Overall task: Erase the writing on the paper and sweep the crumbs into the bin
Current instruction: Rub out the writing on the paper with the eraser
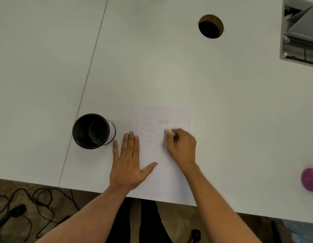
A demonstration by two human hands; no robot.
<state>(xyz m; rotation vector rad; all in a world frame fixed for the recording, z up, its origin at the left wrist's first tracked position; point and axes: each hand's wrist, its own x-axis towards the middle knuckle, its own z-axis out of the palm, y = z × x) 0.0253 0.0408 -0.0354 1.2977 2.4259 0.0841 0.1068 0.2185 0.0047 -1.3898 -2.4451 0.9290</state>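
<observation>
Two hands work low in the middle of the frame. The left hand [130, 161] lies flat with its fingers straight and thumb spread, pressing down the left edge of the paper [162, 169], the little finger off the sheet on the table [152, 67]. The right hand [182, 148], blurred, has its fingers curled round one small white eraser [169, 132], whose tip touches the sheet to the right of the writing. There is a single sheet, white, lying lengthwise away from the person with its near edge at the table's front edge. On its upper left part are five short lines of faint pencil writing [148, 129], and a smudged grey patch shows to their right, above the eraser. One black mesh bin [92, 131] stands just left of the paper, beside the left fingertips, with pale scraps at its bottom. A round cable hole [211, 26] sits at the upper right, and a purple object [310, 179] is cut off at the right edge.
</observation>
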